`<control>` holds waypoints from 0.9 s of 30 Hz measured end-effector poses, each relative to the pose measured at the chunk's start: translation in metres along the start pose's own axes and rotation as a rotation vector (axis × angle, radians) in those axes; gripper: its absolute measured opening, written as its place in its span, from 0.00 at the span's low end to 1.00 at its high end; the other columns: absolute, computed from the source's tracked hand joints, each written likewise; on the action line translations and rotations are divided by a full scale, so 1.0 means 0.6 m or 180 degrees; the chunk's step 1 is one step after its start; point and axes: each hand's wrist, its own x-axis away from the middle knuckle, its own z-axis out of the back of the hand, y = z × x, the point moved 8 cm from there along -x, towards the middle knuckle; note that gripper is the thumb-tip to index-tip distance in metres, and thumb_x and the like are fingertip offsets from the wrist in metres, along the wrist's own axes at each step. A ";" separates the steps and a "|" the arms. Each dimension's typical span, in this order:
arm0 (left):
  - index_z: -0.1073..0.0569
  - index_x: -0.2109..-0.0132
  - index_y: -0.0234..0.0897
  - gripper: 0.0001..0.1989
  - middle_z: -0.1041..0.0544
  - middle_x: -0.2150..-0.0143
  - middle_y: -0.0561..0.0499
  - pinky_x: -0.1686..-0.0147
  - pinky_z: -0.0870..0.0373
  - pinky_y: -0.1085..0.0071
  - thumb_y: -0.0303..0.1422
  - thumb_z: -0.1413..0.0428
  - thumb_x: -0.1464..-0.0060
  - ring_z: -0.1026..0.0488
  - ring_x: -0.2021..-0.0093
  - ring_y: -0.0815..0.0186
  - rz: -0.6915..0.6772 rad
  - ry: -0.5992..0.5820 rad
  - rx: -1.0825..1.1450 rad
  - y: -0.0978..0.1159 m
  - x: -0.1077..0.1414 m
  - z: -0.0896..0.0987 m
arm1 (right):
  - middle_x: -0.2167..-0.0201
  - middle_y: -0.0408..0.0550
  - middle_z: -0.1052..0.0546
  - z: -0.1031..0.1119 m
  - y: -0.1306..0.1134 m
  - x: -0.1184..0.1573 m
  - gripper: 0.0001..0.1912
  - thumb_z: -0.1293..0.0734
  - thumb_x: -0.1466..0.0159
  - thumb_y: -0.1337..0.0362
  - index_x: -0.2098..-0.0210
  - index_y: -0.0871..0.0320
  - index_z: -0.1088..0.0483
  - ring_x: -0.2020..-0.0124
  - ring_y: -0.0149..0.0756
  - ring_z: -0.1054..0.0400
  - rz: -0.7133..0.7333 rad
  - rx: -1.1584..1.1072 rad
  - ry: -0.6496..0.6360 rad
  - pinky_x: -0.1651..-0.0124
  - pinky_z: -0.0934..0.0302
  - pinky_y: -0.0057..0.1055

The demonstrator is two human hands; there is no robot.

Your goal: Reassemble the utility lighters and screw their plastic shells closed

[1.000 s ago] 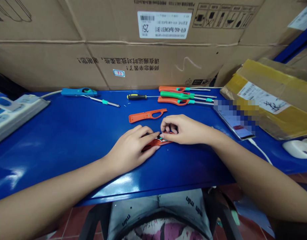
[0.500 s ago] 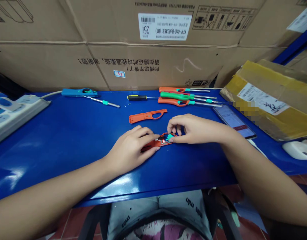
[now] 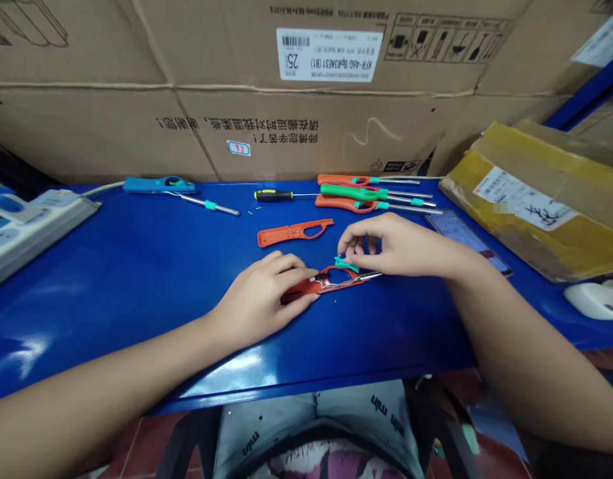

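An opened orange lighter half (image 3: 336, 286) lies on the blue table, with thin wires, a dark part and a metal rod in it. My left hand (image 3: 269, 296) grips its handle end, thumb along the near edge and fingers over the top. Just above its loop, my right hand (image 3: 371, 246) pinches a small green trigger piece (image 3: 345, 264) between thumb and index finger. The other orange shell half (image 3: 295, 231) rests behind my hands, its hollow side up.
Behind lie a yellow-black screwdriver (image 3: 273, 195), several orange and green lighters (image 3: 349, 191) and a blue lighter (image 3: 159, 185). A power strip (image 3: 36, 216) is left; a phone (image 3: 468, 243) and taped box (image 3: 530, 199) are right. Cardboard (image 3: 306, 106) stands behind.
My right hand has risen up and away from the orange shell with the green piece, uncovering the loop and the metal rod. My left hand has stayed in place.
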 end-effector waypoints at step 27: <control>0.26 0.43 0.37 0.18 0.21 0.52 0.45 0.51 0.25 0.58 0.36 0.39 0.38 0.25 0.52 0.56 0.0046 0.0035 0.0088 -0.007 0.002 -0.001 | 0.63 0.48 0.24 -0.046 -0.025 -0.013 0.03 0.32 0.36 0.72 0.66 0.59 0.27 0.63 0.34 0.31 0.0652 0.0573 -0.0023 0.60 0.40 0.30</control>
